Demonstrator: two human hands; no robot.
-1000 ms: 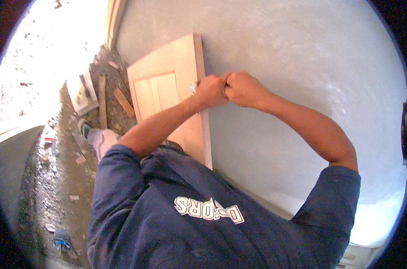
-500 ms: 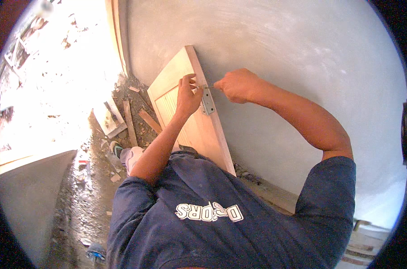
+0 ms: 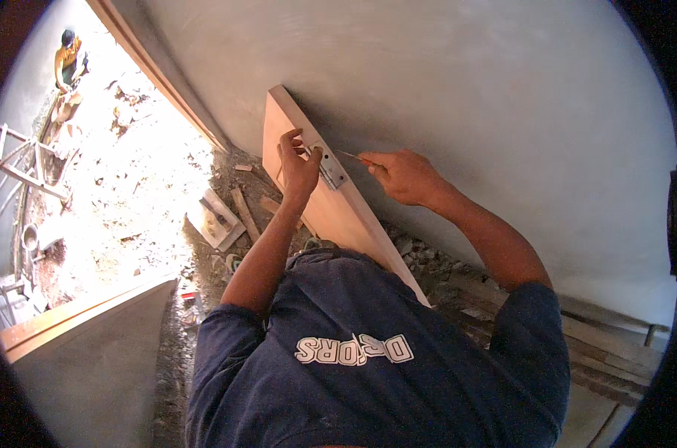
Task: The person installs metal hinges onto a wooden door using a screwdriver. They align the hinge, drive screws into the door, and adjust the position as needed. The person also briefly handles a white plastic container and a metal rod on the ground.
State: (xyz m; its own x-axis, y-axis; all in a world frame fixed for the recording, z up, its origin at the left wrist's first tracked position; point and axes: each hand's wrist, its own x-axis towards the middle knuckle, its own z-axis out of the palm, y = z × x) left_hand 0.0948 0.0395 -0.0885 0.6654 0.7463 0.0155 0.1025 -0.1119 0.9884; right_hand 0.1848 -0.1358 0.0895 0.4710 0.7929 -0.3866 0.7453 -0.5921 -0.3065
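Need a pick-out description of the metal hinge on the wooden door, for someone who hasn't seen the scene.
Start at the pale wooden door leaning on edge against the grey plastered wall. Along its narrow top edge, the left hand steadies a small flat hinge, while the right hand points a thin tool at it. It is the only grey metal piece on bare wood.

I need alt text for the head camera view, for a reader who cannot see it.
The left hand holds a small grey metal hinge against the edge of a pale wooden door panel leaning on a grey plaster wall, while the right hand points a thin tool at it.
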